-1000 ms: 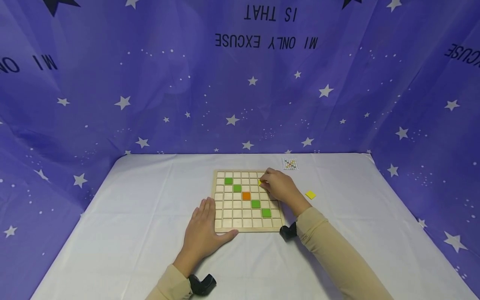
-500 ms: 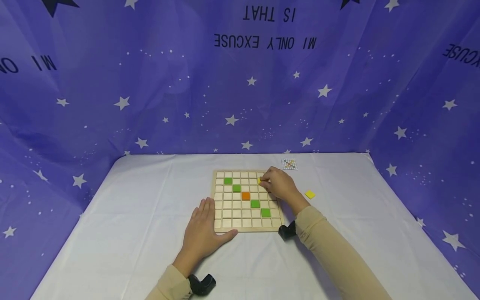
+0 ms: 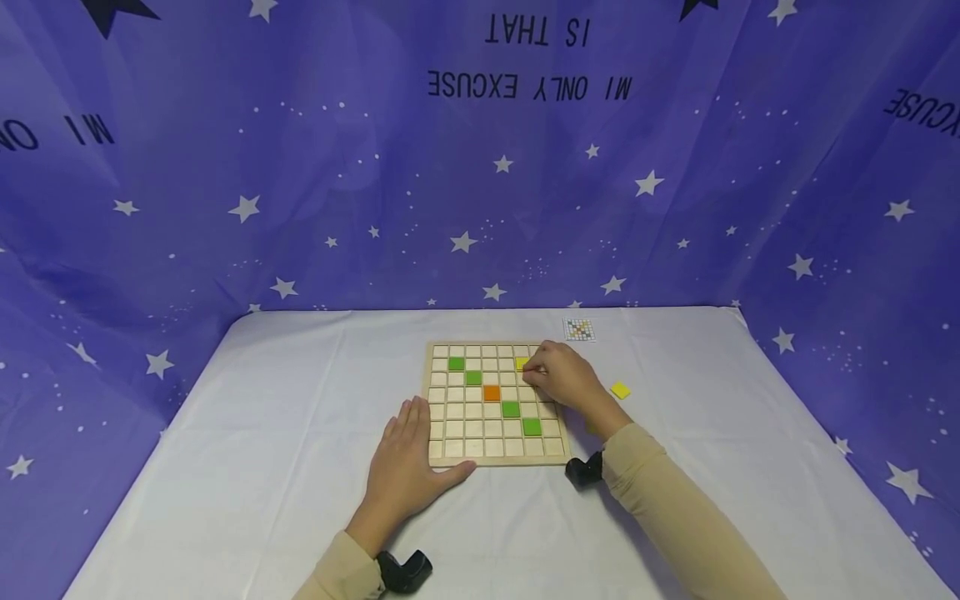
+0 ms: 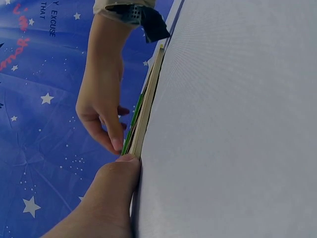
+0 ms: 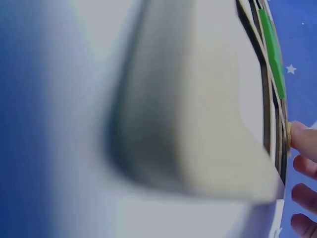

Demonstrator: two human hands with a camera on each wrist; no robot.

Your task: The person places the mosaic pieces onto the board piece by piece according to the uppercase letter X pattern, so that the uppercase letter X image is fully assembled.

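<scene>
A wooden grid board (image 3: pixel 498 460) lies on the table, with several green tiles (image 3: pixel 511 409) and one orange tile (image 3: pixel 491 392) along a diagonal. My right hand (image 3: pixel 566 377) is over its far right part, thumb and fingertips pinching the edge of a yellow tile (image 3: pixel 522 363) at a cell there. In the right wrist view the thumb (image 5: pixel 303 140) meets this yellow tile at the board's side. My left hand (image 3: pixel 403 467) rests flat along the board's left edge, its thumb (image 4: pixel 121 173) against the near edge. Part of the board is hidden under the right hand.
Another yellow tile (image 3: pixel 620 390) lies on the white cloth (image 3: pixel 712 467) right of the board. A bit of yellow shows beside the right wrist. A small printed grid card (image 3: pixel 579 330) lies behind the board's right corner. A purple starry curtain (image 3: pixel 375 192) stands behind.
The right hand has shifted slightly down and to the right, and more of the yellow tile shows past its fingertips. The left hand has stayed in place.
</scene>
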